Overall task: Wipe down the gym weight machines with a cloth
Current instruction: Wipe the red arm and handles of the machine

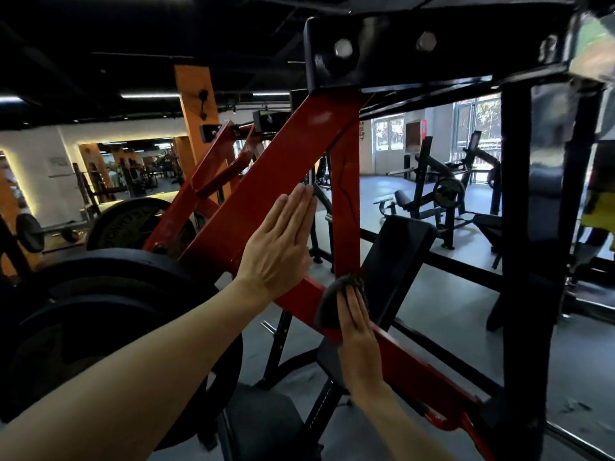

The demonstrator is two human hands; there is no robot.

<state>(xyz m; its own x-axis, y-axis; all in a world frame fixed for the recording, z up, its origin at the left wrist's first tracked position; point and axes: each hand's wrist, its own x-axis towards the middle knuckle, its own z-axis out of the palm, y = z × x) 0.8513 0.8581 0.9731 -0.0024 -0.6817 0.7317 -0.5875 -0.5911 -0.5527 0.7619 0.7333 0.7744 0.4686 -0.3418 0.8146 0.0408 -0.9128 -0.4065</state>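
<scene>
1. L hand point(278, 242): flat, fingers straight and together, palm pressed on the red diagonal beam point(266, 191) of the weight machine. Grasping nothing.
2. R hand point(357, 337): fingers straight, pressing a dark cloth point(327, 306) onto the lower red arm point(412, 361), right at the junction where the vertical red strut point(344, 194) meets it. Not curled round the cloth, just flat on top.
3. Cloth: dark grey/black, bunched, sticks out above and left of the R fingers; touching the red arm and the base of the strut.
4. Frame: black top bracket point(382, 51) w/ two bolt heads, black upright point(519, 227) on the right.
5. Black back pad point(396, 257) sits tilted just behind the strut; seat pad point(263, 424) lower centre.
6. Left side: stacked black weight plates point(109, 314) on the machine's peg, another plate point(133, 224) behind. The rear plate has raised lettering round the rim, too blurred to read, poss. a brand.
7. Bkgd: orange pillar point(196, 104), wall mirrors, more black machines point(442, 191) on grey floor, windows far right. A wall sign is illegible.
</scene>
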